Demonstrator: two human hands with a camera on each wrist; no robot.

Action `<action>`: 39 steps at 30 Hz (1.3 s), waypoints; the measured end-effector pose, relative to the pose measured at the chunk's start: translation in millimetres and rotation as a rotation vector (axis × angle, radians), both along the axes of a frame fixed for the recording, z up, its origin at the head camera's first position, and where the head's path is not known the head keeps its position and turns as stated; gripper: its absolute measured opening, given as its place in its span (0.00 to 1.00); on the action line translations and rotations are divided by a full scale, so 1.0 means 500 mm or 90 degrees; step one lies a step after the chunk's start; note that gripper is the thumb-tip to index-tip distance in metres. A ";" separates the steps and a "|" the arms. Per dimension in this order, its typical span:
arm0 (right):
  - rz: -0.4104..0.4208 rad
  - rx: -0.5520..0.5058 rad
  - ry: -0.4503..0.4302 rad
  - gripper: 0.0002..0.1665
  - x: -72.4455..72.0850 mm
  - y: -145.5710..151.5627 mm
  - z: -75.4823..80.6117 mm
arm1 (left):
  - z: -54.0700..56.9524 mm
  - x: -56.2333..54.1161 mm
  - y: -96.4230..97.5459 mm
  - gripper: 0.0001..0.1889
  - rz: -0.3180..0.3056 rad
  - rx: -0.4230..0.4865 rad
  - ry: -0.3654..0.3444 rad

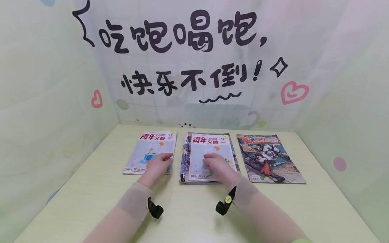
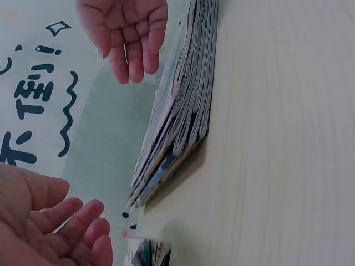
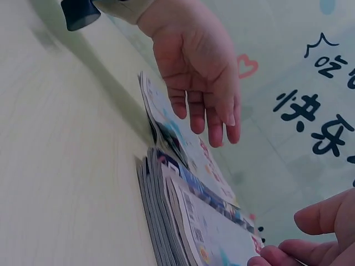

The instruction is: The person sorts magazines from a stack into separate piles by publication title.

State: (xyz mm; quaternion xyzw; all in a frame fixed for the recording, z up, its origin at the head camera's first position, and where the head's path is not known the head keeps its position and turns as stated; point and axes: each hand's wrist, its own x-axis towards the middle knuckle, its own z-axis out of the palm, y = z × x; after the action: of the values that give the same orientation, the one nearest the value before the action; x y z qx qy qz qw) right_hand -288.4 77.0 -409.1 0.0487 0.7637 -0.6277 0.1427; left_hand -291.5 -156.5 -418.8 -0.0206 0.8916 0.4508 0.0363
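Over the lower right part of a white youth digest magazine [image 1: 136, 154] hovers my left hand [image 1: 157, 168], fingers loosely bent and nothing held. My right hand [image 1: 220, 167] is above a stack of magazines [image 1: 183, 170] in the middle, whose top one is a like white magazine [image 1: 197, 163]. In the left wrist view, the stack's folded spines [image 2: 191, 105] show beside both hands, and a gap lies between fingers and paper. The right wrist view shows the left hand [image 3: 197, 66] with relaxed fingers, palm inward, apart from the magazines. The right hand [image 3: 319, 238] is partly cut off there.
A comic-style magazine [image 1: 268, 162] with a dark colourful cover lies to the right of the stack. All rest on a pale wooden table [image 1: 188, 216]. Printed curtain walls [image 1: 194, 111] with large black characters stand behind and at both sides.
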 end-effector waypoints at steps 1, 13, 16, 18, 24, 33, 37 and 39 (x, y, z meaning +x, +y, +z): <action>-0.010 0.012 0.004 0.26 0.000 0.012 -0.001 | -0.002 0.001 0.013 0.23 0.000 0.008 -0.001; -0.100 0.160 0.084 0.24 -0.002 0.110 -0.037 | -0.027 0.015 0.142 0.20 -0.025 0.050 0.010; -0.130 0.165 0.093 0.25 0.001 0.125 -0.046 | -0.031 0.014 0.157 0.21 -0.021 0.035 0.017; -0.148 0.188 0.106 0.25 0.003 0.133 -0.055 | -0.035 0.013 0.163 0.22 -0.010 0.025 0.026; -0.176 0.264 0.158 0.26 0.012 0.146 -0.084 | -0.051 0.015 0.173 0.24 0.035 -0.029 0.028; -0.204 0.233 0.151 0.32 0.009 0.144 -0.115 | -0.065 0.021 0.174 0.25 0.058 -0.099 0.054; -0.216 0.221 0.156 0.33 0.011 0.143 -0.120 | -0.068 0.024 0.175 0.24 0.055 -0.101 0.063; -0.220 0.215 0.158 0.33 0.012 0.145 -0.121 | -0.070 0.026 0.177 0.24 0.051 -0.090 0.070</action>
State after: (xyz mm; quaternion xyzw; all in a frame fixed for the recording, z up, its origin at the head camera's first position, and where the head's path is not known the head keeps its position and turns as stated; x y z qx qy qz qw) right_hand -282.2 149.4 -469.6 0.1244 0.8497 -0.5074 -0.0716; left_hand -278.7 -68.0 -453.6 -0.0344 0.9204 0.3881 -0.0322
